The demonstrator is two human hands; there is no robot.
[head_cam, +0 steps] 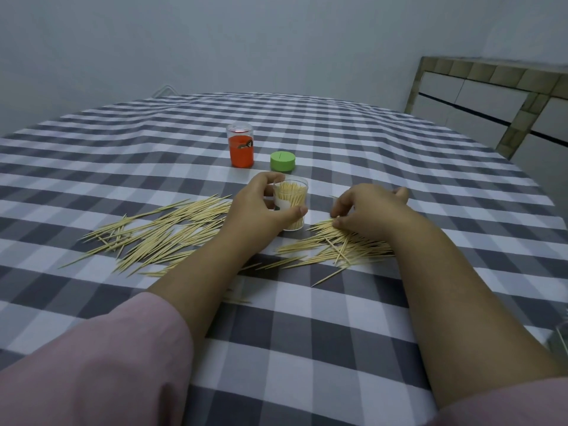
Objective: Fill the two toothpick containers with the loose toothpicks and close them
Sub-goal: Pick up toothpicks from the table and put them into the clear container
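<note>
Gripping the clear container, left hand; right hand pinches loose toothpicks.

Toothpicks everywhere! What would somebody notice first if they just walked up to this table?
Probably the loose toothpicks scattered over the checked tablecloth, in one heap left of the hands and another under the right hand, whose fingertips touch them. Next, the clear container in the middle, packed with toothpicks and held by the left hand. Behind it stand an orange container and a green lid.
</note>
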